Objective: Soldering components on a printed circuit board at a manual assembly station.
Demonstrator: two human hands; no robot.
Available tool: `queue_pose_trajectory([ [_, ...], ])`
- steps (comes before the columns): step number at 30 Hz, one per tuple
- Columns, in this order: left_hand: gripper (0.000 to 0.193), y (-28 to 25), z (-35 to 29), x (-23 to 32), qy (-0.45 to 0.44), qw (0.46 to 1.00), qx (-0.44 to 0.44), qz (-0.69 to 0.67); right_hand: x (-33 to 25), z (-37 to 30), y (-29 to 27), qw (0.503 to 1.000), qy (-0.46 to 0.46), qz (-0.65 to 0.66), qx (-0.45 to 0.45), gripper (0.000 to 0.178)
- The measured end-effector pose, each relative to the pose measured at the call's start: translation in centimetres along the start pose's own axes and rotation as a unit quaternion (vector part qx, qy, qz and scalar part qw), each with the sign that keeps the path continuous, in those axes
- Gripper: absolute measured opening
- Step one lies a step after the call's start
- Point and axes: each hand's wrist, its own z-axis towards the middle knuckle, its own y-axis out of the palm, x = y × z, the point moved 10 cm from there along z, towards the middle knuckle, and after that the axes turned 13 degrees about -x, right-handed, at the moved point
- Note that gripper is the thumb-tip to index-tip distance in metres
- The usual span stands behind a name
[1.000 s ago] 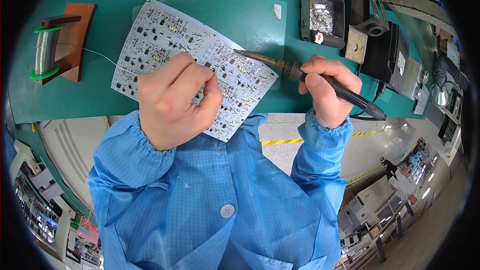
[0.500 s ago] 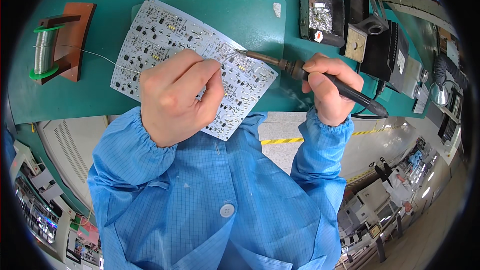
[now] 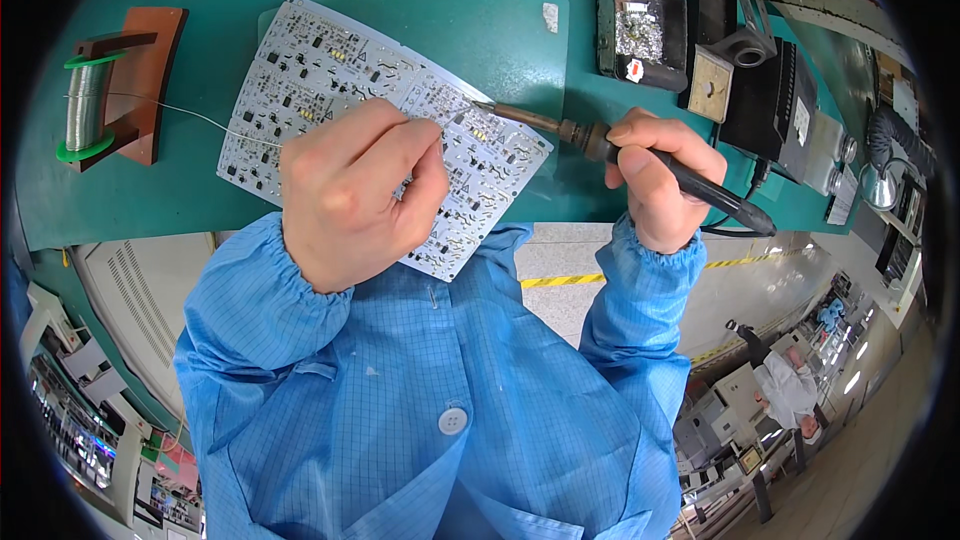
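A white circuit board [image 3: 300,80] dotted with small parts lies at a slant on the green bench, its near corner past the bench's front edge. Over its middle, my left hand [image 3: 360,195] is closed on thin solder wire [image 3: 215,123], which trails left to a spool [image 3: 89,108] with green flanges on a brown stand [image 3: 150,90]. My right hand [image 3: 660,175] grips the black handle of a soldering iron [image 3: 690,180]. The iron's tip meets or hovers just above the board's upper right part; I cannot tell which. My left fingers hide part of the board.
Back right, a dark metal tray [image 3: 640,30] holds bright solder scraps. Beside it stand an iron holder with a sponge [image 3: 710,85] and a black soldering station [image 3: 775,110]. A translucent mat [image 3: 470,30] lies beneath the board. A person in white [image 3: 785,385] is far off, lower right.
The board has shifted very slightly left. Both hands keep nearly the same place and grip. In the background, the person in white has moved.
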Motion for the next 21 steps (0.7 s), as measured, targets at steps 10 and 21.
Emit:
queue_pose_trajectory([
  [10, 0.012, 0.7, 0.19, 0.19, 0.007, 1.0, -0.018, 0.016, -0.21, 0.12, 0.41, 0.999, -0.022, 0.003, -0.035, 0.021],
  [21, 0.012, 0.95, 0.45, 0.3, 0.007, 0.999, -0.029, 0.022, -0.64, 0.12, 0.54, 0.997, -0.055, -0.001, -0.054, 0.024],
])
